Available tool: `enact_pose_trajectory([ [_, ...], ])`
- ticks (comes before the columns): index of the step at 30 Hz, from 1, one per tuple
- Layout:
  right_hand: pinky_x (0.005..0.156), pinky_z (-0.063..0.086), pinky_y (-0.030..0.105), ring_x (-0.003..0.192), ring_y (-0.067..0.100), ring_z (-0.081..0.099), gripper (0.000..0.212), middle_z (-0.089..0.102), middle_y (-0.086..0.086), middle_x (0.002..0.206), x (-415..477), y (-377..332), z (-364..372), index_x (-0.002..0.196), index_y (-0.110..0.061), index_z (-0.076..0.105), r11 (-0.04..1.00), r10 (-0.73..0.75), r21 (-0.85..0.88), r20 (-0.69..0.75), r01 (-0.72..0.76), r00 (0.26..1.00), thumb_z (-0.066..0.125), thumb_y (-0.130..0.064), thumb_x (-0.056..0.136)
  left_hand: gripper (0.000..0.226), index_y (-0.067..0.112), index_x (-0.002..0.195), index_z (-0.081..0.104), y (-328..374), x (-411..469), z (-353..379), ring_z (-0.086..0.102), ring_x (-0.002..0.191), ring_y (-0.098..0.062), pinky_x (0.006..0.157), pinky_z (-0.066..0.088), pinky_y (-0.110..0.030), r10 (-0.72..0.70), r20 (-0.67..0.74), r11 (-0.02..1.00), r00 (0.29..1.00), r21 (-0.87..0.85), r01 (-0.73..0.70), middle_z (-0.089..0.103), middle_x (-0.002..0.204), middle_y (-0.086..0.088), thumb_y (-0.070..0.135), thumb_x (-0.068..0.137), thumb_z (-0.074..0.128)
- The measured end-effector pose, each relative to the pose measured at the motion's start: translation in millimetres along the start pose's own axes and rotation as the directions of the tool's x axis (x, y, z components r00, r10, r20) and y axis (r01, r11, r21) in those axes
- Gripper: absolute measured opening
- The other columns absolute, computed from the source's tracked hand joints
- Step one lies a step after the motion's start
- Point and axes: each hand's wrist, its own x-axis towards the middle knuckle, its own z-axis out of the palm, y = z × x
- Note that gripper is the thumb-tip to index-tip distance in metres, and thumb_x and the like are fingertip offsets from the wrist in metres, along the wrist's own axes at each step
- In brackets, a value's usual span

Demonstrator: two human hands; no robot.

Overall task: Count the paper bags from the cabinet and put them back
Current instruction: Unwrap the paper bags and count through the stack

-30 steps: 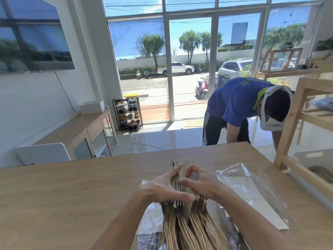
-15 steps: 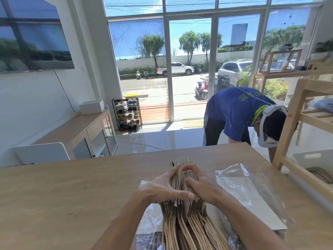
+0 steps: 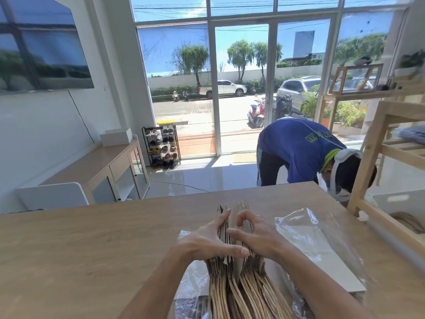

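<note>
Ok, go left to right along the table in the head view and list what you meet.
Bare table → left hand → right hand → clear plastic wrap → wooden shelf frame. The paper bags lie under both hands, so they are left out.

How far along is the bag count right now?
Done: the paper bags are out on the table, clear plastic wrap beside them. In hand: the left hand and right hand split the stack partway through, so counting looks underway. Left: finishing the count and putting the bags back.
</note>
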Motion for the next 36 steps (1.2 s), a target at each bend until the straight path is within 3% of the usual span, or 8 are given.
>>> enact_pose_trajectory([
  [6, 0.095, 0.038, 0.035, 0.114, 0.019, 0.047, 0.012, 0.05, 0.003, 0.123, 0.2, -2.2, 1.6, 0.087, -0.045, 0.05, 0.999, 0.0, 0.037, 0.022, -0.001, 1.0, 0.059, -0.038, 0.084, 0.119, 0.053, 0.149, 0.004, 0.7, -1.2, -0.1, 0.02, 0.147, -0.027, 0.115, 0.023, -0.042, 0.001, 0.005, 1.0, 1.0, -0.008, -0.001, 0.012, 0.163, 0.002, 0.071, 0.057, 0.077],
  [15, 0.096, 0.031, 0.03, 0.116, 0.013, 0.04, 0.026, 0.045, 0.001, 0.129, 0.1, -2.6, 3.2, 0.11, -0.046, 0.052, 0.998, -0.015, 0.069, 0.043, 0.012, 0.999, 0.053, -0.028, 0.091, 0.117, 0.052, 0.15, 0.004, -0.6, -1.3, -1.0, 0.02, 0.147, -0.026, 0.115, 0.023, -0.041, 0.009, -0.001, 1.0, 1.0, -0.027, -0.009, 0.013, 0.163, 0.001, 0.068, 0.06, 0.077],
  [19, 0.093, 0.031, 0.028, 0.115, 0.013, 0.043, 0.019, 0.047, -0.001, 0.127, 0.0, -1.6, 3.0, 0.099, -0.046, 0.058, 0.997, -0.012, 0.076, 0.052, 0.008, 0.999, 0.053, -0.029, 0.091, 0.126, 0.052, 0.149, 0.006, -2.9, 0.2, -1.2, 0.02, 0.147, -0.024, 0.117, 0.024, -0.041, 0.009, -0.01, 1.0, 1.0, -0.025, -0.009, 0.012, 0.163, 0.004, 0.078, 0.047, 0.075],
  [22, 0.092, 0.033, 0.03, 0.114, 0.017, 0.046, 0.004, 0.049, 0.001, 0.127, -0.5, -2.1, 4.7, 0.088, -0.046, 0.054, 0.999, -0.009, 0.05, 0.028, 0.008, 1.0, 0.055, -0.043, 0.09, 0.128, 0.053, 0.149, 0.006, -3.1, -0.7, -1.0, 0.02, 0.147, -0.024, 0.116, 0.025, -0.041, 0.012, -0.006, 0.999, 1.0, -0.036, -0.012, 0.013, 0.163, 0.003, 0.079, 0.044, 0.074],
  [24, 0.089, 0.034, 0.03, 0.112, 0.017, 0.047, 0.008, 0.051, 0.001, 0.123, 0.3, -2.2, 4.7, 0.088, -0.043, 0.053, 1.0, -0.013, 0.02, 0.018, 0.013, 1.0, 0.058, -0.049, 0.087, 0.128, 0.052, 0.15, 0.006, -2.7, -1.6, -1.1, 0.02, 0.147, -0.025, 0.117, 0.024, -0.042, 0.017, -0.003, 0.999, 1.0, -0.039, -0.017, 0.013, 0.163, 0.002, 0.078, 0.045, 0.075],
  [28, 0.09, 0.034, 0.031, 0.112, 0.017, 0.045, 0.01, 0.049, 0.003, 0.126, 1.4, -2.8, 4.4, 0.092, -0.042, 0.052, 0.999, 0.002, 0.039, 0.037, -0.004, 0.999, 0.058, -0.036, 0.087, 0.128, 0.052, 0.15, 0.005, -3.5, -1.5, -1.2, 0.019, 0.147, -0.025, 0.117, 0.023, -0.042, 0.015, -0.006, 0.999, 1.0, -0.039, -0.015, 0.013, 0.163, 0.002, 0.077, 0.046, 0.075],
  [33, 0.098, 0.033, 0.03, 0.122, 0.018, 0.043, 0.031, 0.043, 0.0, 0.134, 1.6, -2.2, 6.0, 0.111, -0.05, 0.052, 0.999, 0.006, 0.051, 0.061, -0.009, 0.998, 0.05, -0.03, 0.089, 0.128, 0.05, 0.15, 0.003, -6.0, -1.6, -0.6, 0.019, 0.147, -0.024, 0.113, 0.025, -0.036, 0.025, -0.012, 0.999, 1.0, -0.039, -0.025, 0.011, 0.163, 0.004, 0.076, 0.048, 0.075],
  [36, 0.1, 0.035, 0.033, 0.119, 0.018, 0.046, 0.019, 0.046, 0.001, 0.131, 2.8, -2.4, 6.6, 0.096, -0.05, 0.059, 0.999, 0.014, 0.039, 0.066, -0.017, 0.998, 0.052, -0.035, 0.088, 0.131, 0.047, 0.152, 0.0, -5.6, -2.4, -0.3, 0.019, 0.147, -0.023, 0.108, 0.027, -0.03, 0.031, -0.012, 0.998, 0.999, -0.052, -0.031, 0.01, 0.163, 0.003, 0.075, 0.048, 0.076],
])
